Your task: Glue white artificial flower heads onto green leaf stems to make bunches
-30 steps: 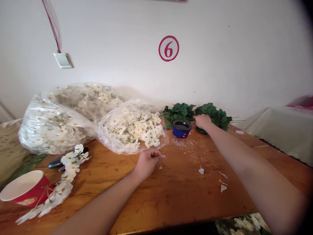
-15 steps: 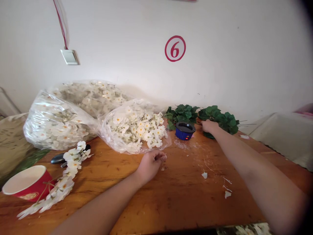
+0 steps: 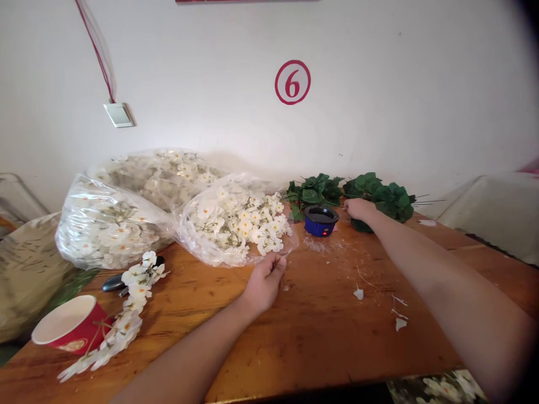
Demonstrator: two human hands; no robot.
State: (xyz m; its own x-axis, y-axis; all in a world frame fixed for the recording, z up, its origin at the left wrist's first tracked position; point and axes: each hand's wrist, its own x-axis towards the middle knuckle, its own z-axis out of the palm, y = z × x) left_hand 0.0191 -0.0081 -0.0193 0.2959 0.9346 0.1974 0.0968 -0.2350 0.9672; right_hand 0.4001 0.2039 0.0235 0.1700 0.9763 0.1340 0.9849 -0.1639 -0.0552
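My right hand reaches to the back of the table, fingers pinched around what looks like the stem of a green leaf spray. Bunches of green artificial leaves lie beside and behind it, and a second green bunch is to its left. Between my hands stands a small blue pot with a black rim and a lit red light. My left hand is closed in a pinch above the table, just in front of an open clear bag of white artificial flowers; anything in its fingers is too small to make out.
A larger bag of white flowers sits at the back left. In front are a red paper cup, a white flower strand and a dark-handled tool. Petal scraps dot the wooden table. The wall stands behind.
The view has shifted slightly. My left hand's fingers have turned upward, still pinched, near the bag's edge. My right hand stays at the green leaves, with little movement.
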